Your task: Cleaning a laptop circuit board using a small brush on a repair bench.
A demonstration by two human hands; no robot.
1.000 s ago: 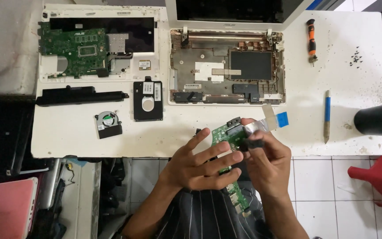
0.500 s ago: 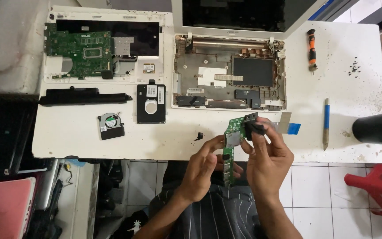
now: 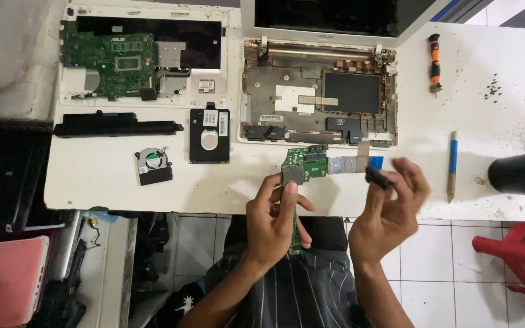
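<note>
Split apart since half a second back: left hand (image 3: 273, 220) pinching small green board (image 3: 303, 165) over near desk (image 3: 104, 182) edge, right hand (image 3: 390, 209) gripping black connector (image 3: 378, 178). Keep ribbon cable (image 3: 350, 164) slack, unkinked. Open laptop base (image 3: 320, 91) farther back.

A white worktable (image 3: 92, 182) stands on a white-tiled floor (image 3: 445, 273), a red stool (image 3: 518, 249) beside it.

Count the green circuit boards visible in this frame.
2: a large green motherboard in the open case at the table's top left, and a small green board held in the left hand. Others may be hidden.
</note>
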